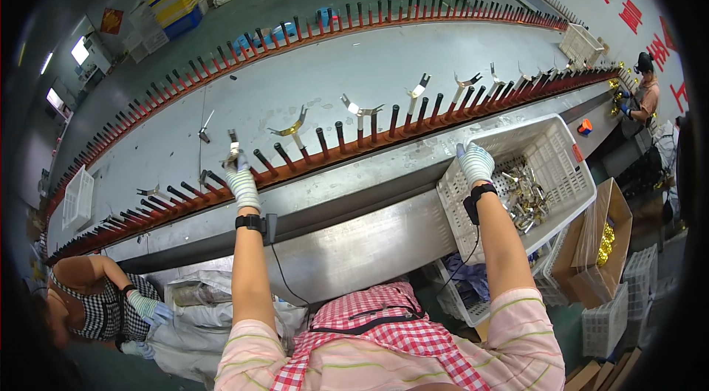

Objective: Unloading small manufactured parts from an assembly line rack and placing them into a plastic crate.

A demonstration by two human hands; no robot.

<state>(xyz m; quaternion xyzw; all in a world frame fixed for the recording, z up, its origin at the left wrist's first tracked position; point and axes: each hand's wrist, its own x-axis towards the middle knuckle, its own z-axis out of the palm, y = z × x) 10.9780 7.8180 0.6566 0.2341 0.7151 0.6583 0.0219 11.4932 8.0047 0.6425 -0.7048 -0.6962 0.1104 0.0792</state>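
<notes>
My left hand (pixel 241 186), in a striped knit glove, has its fingers closed round a shiny forked metal piece (pixel 234 141) at the top of a peg in the near row. My right hand (pixel 476 164), gloved alike, grips the far left part of the rim of a white plastic basket (pixel 548 132). Small metal pieces (pixel 526 199) lie heaped in that basket. To the right of my left hand, a gold-toned forked piece (pixel 289 127) and a silver forked piece (pixel 360 109) sit on pegs, with several more farther along.
Upright dark-tipped red pegs (pixel 340 136) line the loop round the grey table (pixel 295 88). A loose metal piece (pixel 206 127) lies on the tabletop. One co-worker (pixel 96 291) sits at lower left, another (pixel 646 95) at far right. A cardboard box (pixel 591 243) stands beyond the basket.
</notes>
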